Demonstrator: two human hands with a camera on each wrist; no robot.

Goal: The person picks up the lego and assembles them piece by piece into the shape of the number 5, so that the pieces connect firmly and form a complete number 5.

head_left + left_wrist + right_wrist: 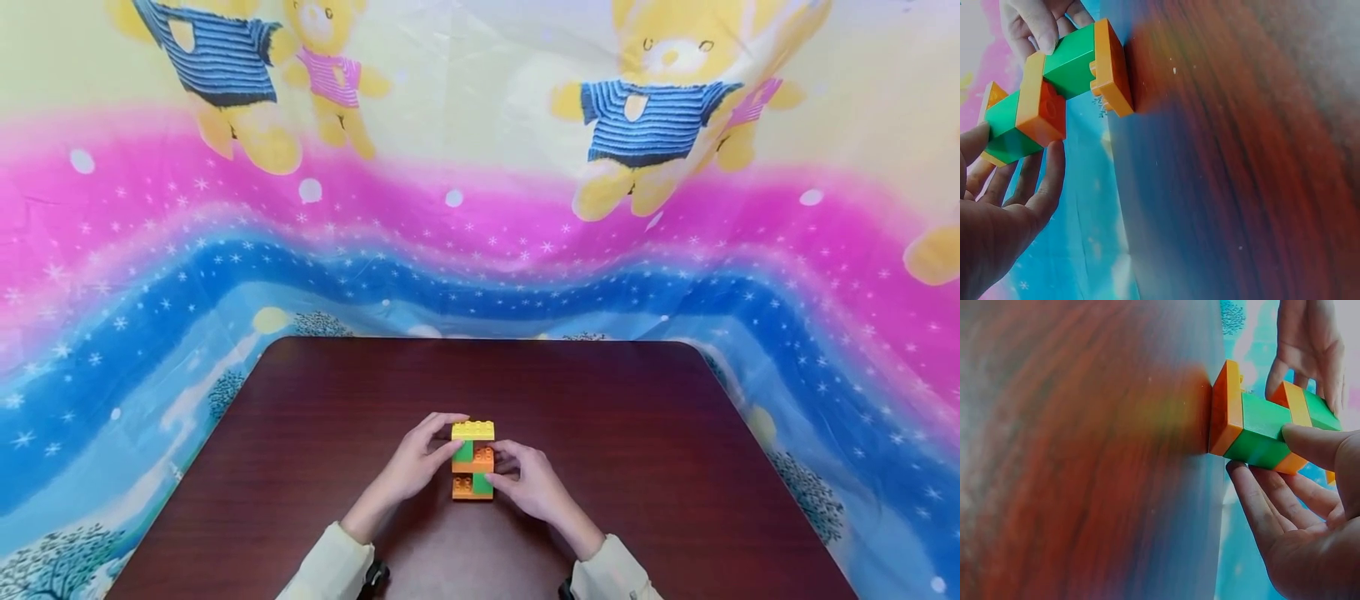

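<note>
A stack of building bricks (pixel 472 467) stands upright on the dark wooden table (pixel 360 375). Its bottom brick is orange; above come a green brick (pixel 1265 428) at one side, an orange one (pixel 1041 106), a second green brick (pixel 1007 128) at the opposite side, and a yellow brick (pixel 472 431) on top. My left hand (pixel 416 454) grips the upper part from the left, thumb against the upper green brick. From the right, my right hand (pixel 534 482) holds the lower part, its thumb on the lower green brick. Some fingertips are hidden behind the stack.
Behind the table hangs a cloth (pixel 480 283) printed with bears and snowflakes, and it also drops past both sides. The table's far edge (pixel 480 338) lies beyond the stack. Pale sleeves (pixel 330 567) cover both forearms.
</note>
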